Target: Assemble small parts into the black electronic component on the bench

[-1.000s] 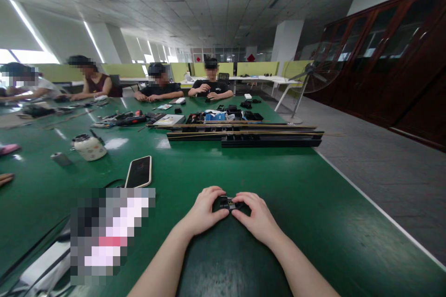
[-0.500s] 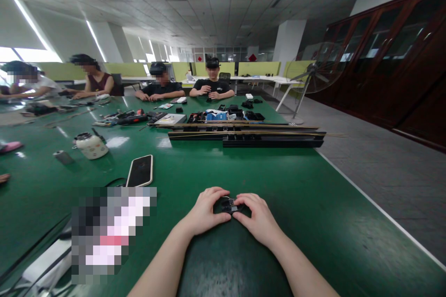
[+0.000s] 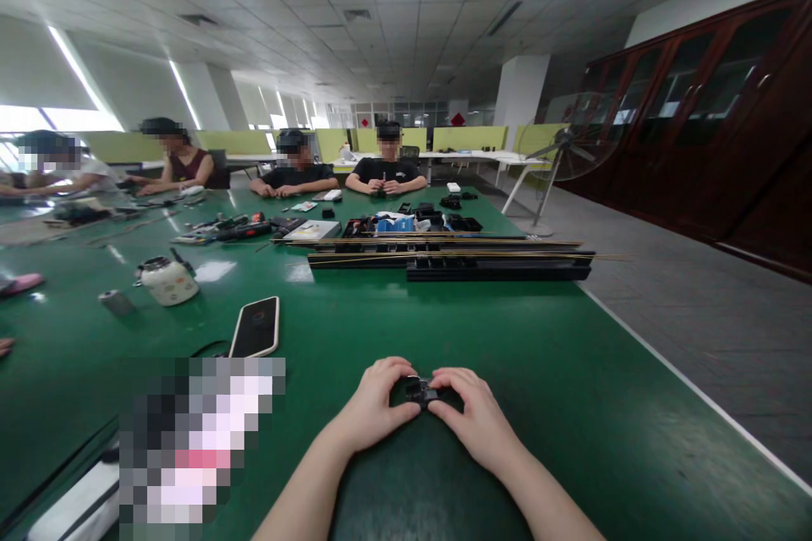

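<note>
A small black part (image 3: pixel 421 391) with some grey on it lies between my hands, low over the green table (image 3: pixel 482 321); its exact kind is too small to tell. My left hand (image 3: pixel 381 406) grips it from the left, thumb at the near side and fingertips at the far side. From the right, my right hand (image 3: pixel 473 406) pinches the same part with thumb and fingers. The fingertips cover its ends. I cannot tell whether the part touches the tabletop.
A phone (image 3: pixel 255 327) lies left of my hands, near a blurred patch and a white power strip (image 3: pixel 79 494) with cables. Farther back are a patterned jar (image 3: pixel 168 280), a grey cylinder (image 3: pixel 115 302), long black rails (image 3: pixel 498 270) with thin rods, and tools (image 3: pixel 241 228). Several people sit beyond.
The view has tilted up slightly, so everything sits lower in the picture. Both hands stay around the small black part, with fingers shifted a little. A person opposite has lowered a hand.
</note>
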The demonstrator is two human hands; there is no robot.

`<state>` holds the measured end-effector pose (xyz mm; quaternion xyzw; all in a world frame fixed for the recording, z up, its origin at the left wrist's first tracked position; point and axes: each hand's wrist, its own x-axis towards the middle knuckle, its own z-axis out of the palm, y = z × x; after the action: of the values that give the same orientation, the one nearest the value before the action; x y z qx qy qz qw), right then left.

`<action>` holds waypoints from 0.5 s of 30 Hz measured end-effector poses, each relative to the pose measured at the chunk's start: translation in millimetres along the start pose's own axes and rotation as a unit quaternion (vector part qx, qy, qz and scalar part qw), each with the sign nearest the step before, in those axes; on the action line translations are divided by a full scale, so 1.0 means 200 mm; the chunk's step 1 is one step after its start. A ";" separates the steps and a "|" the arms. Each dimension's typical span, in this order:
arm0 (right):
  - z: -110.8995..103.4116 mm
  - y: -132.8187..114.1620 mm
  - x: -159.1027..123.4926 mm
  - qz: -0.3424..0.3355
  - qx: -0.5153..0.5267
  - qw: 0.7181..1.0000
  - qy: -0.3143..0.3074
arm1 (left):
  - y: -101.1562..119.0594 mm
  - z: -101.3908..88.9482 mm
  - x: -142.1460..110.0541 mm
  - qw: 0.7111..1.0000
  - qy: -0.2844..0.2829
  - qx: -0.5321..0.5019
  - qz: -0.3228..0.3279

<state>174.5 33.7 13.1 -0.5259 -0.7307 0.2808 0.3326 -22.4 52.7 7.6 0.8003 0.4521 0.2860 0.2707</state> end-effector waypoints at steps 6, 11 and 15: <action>0.01 0.03 0.01 0.025 0.062 0.997 0.025 | 0.03 -0.02 0.00 1.000 -0.005 0.003 -0.012; 0.00 0.03 0.02 0.063 0.105 0.991 0.047 | 0.05 -0.02 0.00 1.000 -0.011 0.002 -0.020; 0.00 0.04 0.02 0.058 0.150 0.985 0.070 | 0.05 -0.02 0.00 1.000 -0.011 0.001 -0.019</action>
<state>177.3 39.7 8.2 -0.5300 -0.6237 0.3685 0.4408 -19.9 49.7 17.1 0.7948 0.4645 0.2720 0.2802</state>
